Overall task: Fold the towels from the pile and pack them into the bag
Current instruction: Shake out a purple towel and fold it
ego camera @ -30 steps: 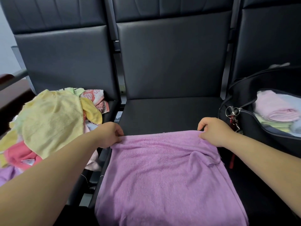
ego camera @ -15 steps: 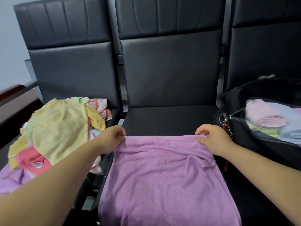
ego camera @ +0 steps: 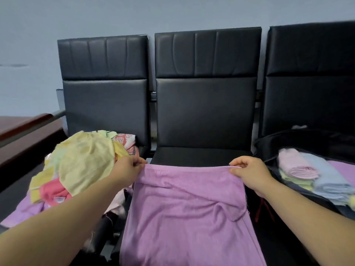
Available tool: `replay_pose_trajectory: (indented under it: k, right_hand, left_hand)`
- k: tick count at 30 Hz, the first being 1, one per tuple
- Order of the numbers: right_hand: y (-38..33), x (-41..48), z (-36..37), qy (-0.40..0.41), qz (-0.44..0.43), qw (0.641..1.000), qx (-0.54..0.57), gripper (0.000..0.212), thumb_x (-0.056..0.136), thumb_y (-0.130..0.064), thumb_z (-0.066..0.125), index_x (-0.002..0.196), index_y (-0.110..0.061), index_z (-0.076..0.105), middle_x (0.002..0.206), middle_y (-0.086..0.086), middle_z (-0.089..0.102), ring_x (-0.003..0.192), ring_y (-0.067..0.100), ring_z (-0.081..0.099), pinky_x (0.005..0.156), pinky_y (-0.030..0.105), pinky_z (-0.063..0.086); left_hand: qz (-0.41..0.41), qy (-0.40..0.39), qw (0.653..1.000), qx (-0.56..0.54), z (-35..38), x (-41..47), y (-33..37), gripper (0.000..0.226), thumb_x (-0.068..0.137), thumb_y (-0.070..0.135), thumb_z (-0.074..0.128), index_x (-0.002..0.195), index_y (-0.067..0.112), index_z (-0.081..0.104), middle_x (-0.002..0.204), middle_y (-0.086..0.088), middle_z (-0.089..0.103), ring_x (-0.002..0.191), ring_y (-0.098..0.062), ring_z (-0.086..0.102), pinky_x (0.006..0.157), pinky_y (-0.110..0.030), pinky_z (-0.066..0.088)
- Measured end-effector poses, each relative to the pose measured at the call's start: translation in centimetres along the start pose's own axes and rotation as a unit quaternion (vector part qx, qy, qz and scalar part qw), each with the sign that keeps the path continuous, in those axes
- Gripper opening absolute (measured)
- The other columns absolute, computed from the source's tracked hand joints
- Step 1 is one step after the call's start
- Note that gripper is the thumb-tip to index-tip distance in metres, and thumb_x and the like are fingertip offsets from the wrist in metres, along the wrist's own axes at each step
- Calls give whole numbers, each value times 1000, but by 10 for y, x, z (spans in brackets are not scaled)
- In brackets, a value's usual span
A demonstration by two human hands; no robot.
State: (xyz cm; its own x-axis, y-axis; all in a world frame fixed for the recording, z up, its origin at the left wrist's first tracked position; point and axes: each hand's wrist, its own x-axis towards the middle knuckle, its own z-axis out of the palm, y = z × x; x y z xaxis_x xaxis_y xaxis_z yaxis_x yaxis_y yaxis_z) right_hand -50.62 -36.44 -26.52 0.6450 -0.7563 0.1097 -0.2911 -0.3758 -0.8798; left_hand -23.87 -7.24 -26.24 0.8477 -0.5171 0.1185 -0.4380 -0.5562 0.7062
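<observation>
Arms stretch forward from the bottom corners of the view, both forearms bare. The left hand [ego camera: 128, 169] pinches the far left corner of the purple towel [ego camera: 188, 217] between thumb and curled fingers, knuckles turned up. The right hand [ego camera: 249, 173] grips the far right corner the same way, its fingers folded over the hem. Between the two hands the top edge is pulled into a nearly straight line, raised just above the front of the middle seat [ego camera: 199, 154]. The rest of the cloth hangs down toward the viewer in soft folds, with a deeper crease under the right wrist.

The bag [ego camera: 299, 139], black and soft-sided, lies open on the right-hand seat. Inside it, a folded pink towel [ego camera: 295, 166] sits on top of folded pale green and yellow towels [ego camera: 295, 184]. A folded light blue towel [ego camera: 330, 181] lies just beside them, and a strip of purple cloth [ego camera: 343, 166] shows behind it. A red strap [ego camera: 263, 210] hangs at the bag's near side.

The pile [ego camera: 57, 192] fills the left-hand seat in a loose heap. A crumpled pale yellow cloth [ego camera: 86, 162] lies on top, a coral-red piece [ego camera: 51, 191] below it, a pink patterned cloth [ego camera: 124, 141] at the back, and lilac fabric along the bottom edge.

The purple towel has a fine looped terry surface. The three seats are padded in smooth black leatherette with stitched panels across their upper backs. A dark reddish wooden ledge [ego camera: 23, 127] runs along the far left against the grey wall [ego camera: 115, 16].
</observation>
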Motion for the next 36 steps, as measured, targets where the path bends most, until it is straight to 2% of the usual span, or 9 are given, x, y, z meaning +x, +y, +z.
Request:
replay_pose_trajectory:
  k: [2, 5, 8, 10, 13, 20, 29, 33, 36]
  right_hand:
    - [-25, 20, -10, -8, -5, 1000, -19, 25, 79, 3, 80, 81, -22, 75, 84, -1, 75, 83, 17, 70, 72, 24, 53]
    - [-83, 57, -33, 17, -35, 999, -26, 26, 80, -1, 80, 80, -26, 75, 87, -1, 76, 89, 19, 72, 74, 27, 54]
    - [-150, 82, -65, 60, -103, 993, -26, 24, 81, -3, 79, 85, -27, 76, 88, -5, 75, 88, 16, 70, 68, 24, 50]
    - [-187, 89, -88, 85, -149, 985, -24, 22, 83, -5, 77, 89, -26, 76, 90, -7, 75, 88, 12, 69, 67, 22, 49]
    - [-217, 86, -116, 86, -180, 979, -45, 20, 84, -9, 76, 90, -28, 77, 91, -10, 74, 88, 10, 68, 70, 24, 50]
    - [-232, 73, -146, 54, -172, 983, -31, 17, 82, -9, 79, 87, -26, 80, 89, -7, 77, 91, 16, 72, 83, 35, 60]
    - [-235, 68, -148, -8, -110, 994, 9, 17, 83, -1, 79, 95, -13, 79, 94, 5, 78, 88, 20, 76, 67, 27, 60]
    - [-220, 78, -138, -9, -77, 997, 25, 17, 82, 1, 79, 94, -11, 79, 94, 9, 78, 86, 22, 76, 68, 30, 60]
    - [-213, 85, -127, 11, -72, 997, 15, 17, 82, -1, 80, 93, -14, 79, 95, 6, 78, 89, 21, 75, 73, 31, 61]
  left_hand:
    - [12, 3, 1000, -4, -19, 15, 23, 19, 95, 11, 67, 87, 27, 74, 85, 5, 74, 74, -12, 66, 62, -17, 50]
    - [42, 64, 997, -29, -61, 47, 70, 15, 92, 11, 71, 89, 24, 79, 86, 4, 75, 73, -10, 65, 67, -21, 51]
    - [69, 113, 989, -59, -110, 69, 123, 14, 93, 14, 71, 91, 25, 79, 82, 11, 73, 71, -6, 64, 58, -14, 46]
    - [99, 144, 981, -79, -140, 78, 155, 17, 93, 17, 70, 87, 31, 76, 84, 17, 71, 80, -5, 66, 66, -16, 47]
    - [128, 167, 970, -119, -169, 79, 182, 14, 94, 18, 70, 94, 29, 78, 93, 15, 73, 88, -4, 65, 83, -22, 47]
    - [157, 160, 967, -120, -183, 66, 196, 21, 93, 19, 71, 85, 39, 74, 96, 15, 73, 88, -5, 66, 87, -27, 52]
    - [125, 165, 968, -141, -169, 60, 193, 11, 94, 19, 70, 96, 27, 78, 99, 13, 71, 93, -3, 64, 81, -25, 49]
    - [98, 152, 969, -168, -153, 69, 185, 10, 95, 18, 70, 99, 22, 79, 98, 9, 71, 91, -8, 65, 77, -24, 51]
    - [83, 142, 967, -193, -142, 76, 178, 14, 95, 17, 70, 90, 28, 77, 97, 10, 72, 91, -11, 66, 75, -25, 54]
